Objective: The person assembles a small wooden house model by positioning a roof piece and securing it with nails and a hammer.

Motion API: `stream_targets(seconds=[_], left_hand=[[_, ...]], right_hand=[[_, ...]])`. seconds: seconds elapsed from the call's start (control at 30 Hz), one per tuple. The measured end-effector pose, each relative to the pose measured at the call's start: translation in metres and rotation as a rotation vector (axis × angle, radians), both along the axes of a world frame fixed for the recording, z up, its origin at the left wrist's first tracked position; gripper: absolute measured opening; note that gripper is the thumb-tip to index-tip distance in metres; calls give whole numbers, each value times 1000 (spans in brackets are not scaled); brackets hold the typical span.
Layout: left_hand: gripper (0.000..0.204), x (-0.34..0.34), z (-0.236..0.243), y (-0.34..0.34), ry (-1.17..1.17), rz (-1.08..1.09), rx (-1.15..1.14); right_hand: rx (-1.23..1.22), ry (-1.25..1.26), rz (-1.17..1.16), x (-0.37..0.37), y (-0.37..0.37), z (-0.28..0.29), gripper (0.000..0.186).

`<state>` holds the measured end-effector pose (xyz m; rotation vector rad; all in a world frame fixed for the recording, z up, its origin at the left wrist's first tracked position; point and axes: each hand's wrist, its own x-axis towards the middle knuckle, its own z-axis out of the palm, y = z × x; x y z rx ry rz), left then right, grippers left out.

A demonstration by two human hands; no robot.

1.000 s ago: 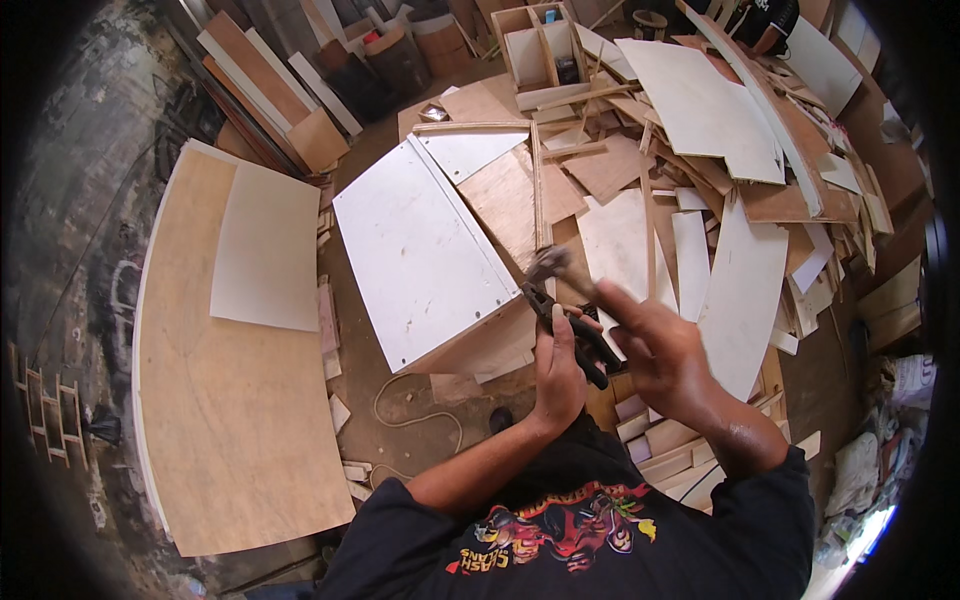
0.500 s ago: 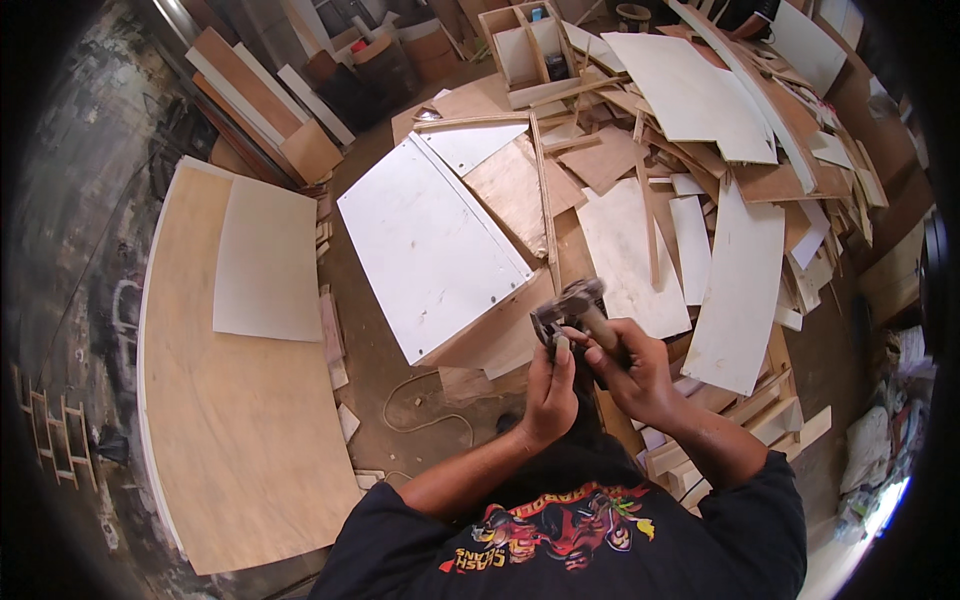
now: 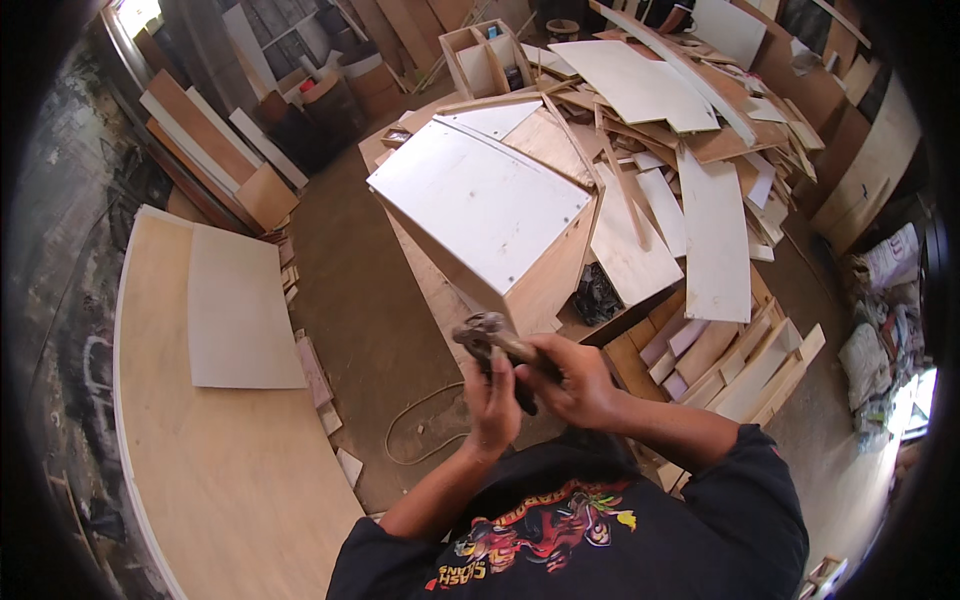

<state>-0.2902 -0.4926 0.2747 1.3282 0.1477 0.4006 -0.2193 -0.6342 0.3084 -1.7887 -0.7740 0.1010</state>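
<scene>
Close together before my chest, both hands hold tools. My right hand (image 3: 575,380) is closed around the handle of a hammer (image 3: 518,345), whose head points left. In the fingers of my left hand (image 3: 491,405) is a dark metal tool (image 3: 472,341) resembling pliers, right beside the hammer head; a dark handle shows between the hands. Whether the left fingers also pinch something small, I cannot tell. Just beyond the hands stands an angular wooden box (image 3: 470,195) with a white top panel and dark screw or nail spots at its corners.
A heap of offcuts (image 3: 640,90) covers the workbench's far right. A large plywood sheet (image 3: 230,450) lies at left, a smaller pale panel (image 3: 245,310) on it. A cord (image 3: 400,420) loops across the floor. A black plastic bag (image 3: 597,297) sits right of the box.
My view has shifted, and the box now shows its near side walls. Both hands, with the hammer and the dark tool, sit lower and further left in view.
</scene>
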Motion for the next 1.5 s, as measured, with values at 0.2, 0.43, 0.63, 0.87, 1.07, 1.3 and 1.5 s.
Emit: stream_targets(seconds=[0.2,0.43,0.63,0.87,1.07,1.3,1.5], left_hand=[[38,-58,-13,84,76,91,-148],[29,-97,-19,156,156,125,-50],[30,-88,-22,194,224,153,-21],[35,-36,-46,253,250,147,75],[33,21,-74,326,260,133,176],[38,90,-116,405,548,-46,252],[44,141,-144,433,552,-130,169]], right_hand=[[42,42,17,-63,87,-10,34],[17,45,-14,-106,162,-35,37],[-17,11,-11,-99,208,-58,37],[-2,117,-63,-56,267,-84,37],[17,149,-96,-3,338,-123,36],[-59,379,-125,54,398,-160,25],[-239,607,-244,93,425,-163,31]])
